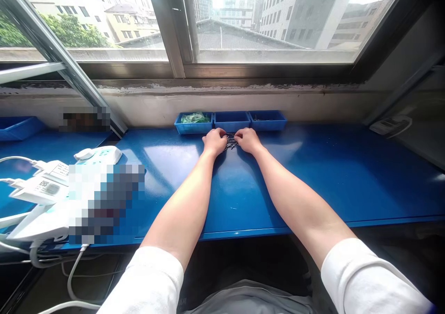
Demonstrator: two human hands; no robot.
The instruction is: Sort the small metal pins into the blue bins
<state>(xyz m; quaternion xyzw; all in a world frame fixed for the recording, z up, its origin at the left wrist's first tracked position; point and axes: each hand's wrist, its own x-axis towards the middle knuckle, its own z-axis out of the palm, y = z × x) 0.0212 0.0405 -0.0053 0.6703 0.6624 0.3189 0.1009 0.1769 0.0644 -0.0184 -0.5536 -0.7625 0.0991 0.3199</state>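
Several small dark, thin metal pieces (pixel 231 142) lie in a loose pile on the blue table (pixel 236 202), in front of the middle blue bin (pixel 232 123). My left hand (pixel 215 141) touches the pile's left side, its fingers bent together; what they hold, if anything, is too small to make out. From the right, my right hand (pixel 247 140) reaches the same pile with thumb and fingertips pressed together, and anything between them is likewise too small to name.
The left bin (pixel 193 126) holds green-and-clear plastic packets; the right bin (pixel 268 124) holds a few thin pieces. A white power strip (pixel 104 155) with plugs and cables sits at the left. Behind are a wall and window.
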